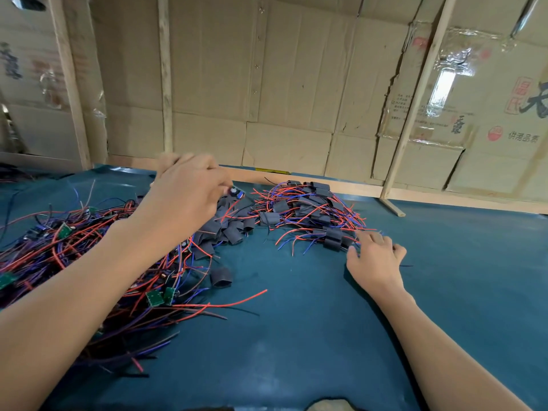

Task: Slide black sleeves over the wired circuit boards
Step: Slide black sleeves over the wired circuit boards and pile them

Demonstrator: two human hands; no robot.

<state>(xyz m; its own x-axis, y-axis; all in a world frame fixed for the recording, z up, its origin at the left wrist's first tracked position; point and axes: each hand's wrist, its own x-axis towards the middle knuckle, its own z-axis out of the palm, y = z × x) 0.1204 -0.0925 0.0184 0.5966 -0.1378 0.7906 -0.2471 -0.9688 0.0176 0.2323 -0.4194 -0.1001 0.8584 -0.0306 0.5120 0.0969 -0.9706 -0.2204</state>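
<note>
Teal matting covered the desk, and three heaps on it showed the state of the job. At the left lay a big tangle of bare boards, green with red, blue and black leads, none of them covered yet. In the middle sat a loose heap of empty black sleeves, with one stray sleeve apart on the mat nearer the person. At the right, toward the cardboard wall, lay the finished pile, boards already inside sleeves with only their wires sticking out.

The left hand was raised over the sleeve heap, its grip narrow, pinching one small wired board at the fingertips. The right hand rested at the near edge of the finished pile, fingers loosely spread on the wires; whether they held anything I could not tell.

Judging by the heaps, the bare tangle looked larger than the finished pile, so well over half seemed left to do.
</note>
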